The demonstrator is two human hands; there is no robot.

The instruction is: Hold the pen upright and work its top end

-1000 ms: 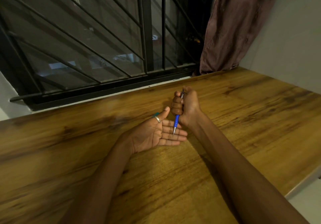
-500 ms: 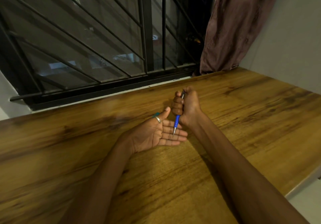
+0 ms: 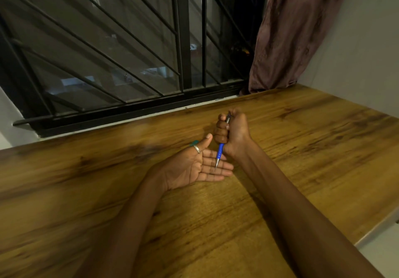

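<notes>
Gripping a blue pen (image 3: 220, 152) in a full fist, the right hand (image 3: 232, 134) holds it upright with the point down, so the grip is clenched round the barrel: four fingers stacked on the window side, the thumb over the top end. Only the blue lower section and the metal tip show below the fist, with a short grey piece of the upper end above it.

Directly under the grip lies the left hand (image 3: 195, 167), palm up, fingers straight and together, thumb raised and wearing a ring (image 3: 196, 149). That hand is released and holds nothing. The pen's tip stands over its fingers, close to or just touching them; which of the two cannot be told from this angle. Something small and teal (image 3: 194, 143) peeks out behind the thumb, too hidden to identify.

As a judgement, the work is at an early or middle point: the pen is firmly in hand and aimed at the open palm, but no mark shows on the skin, and nothing has been set down on the desk (image 3: 302, 148) beneath the grip. Beyond the grip, past the desk's far edge, are a barred window (image 3: 129, 51) and a curtain (image 3: 291, 36).
</notes>
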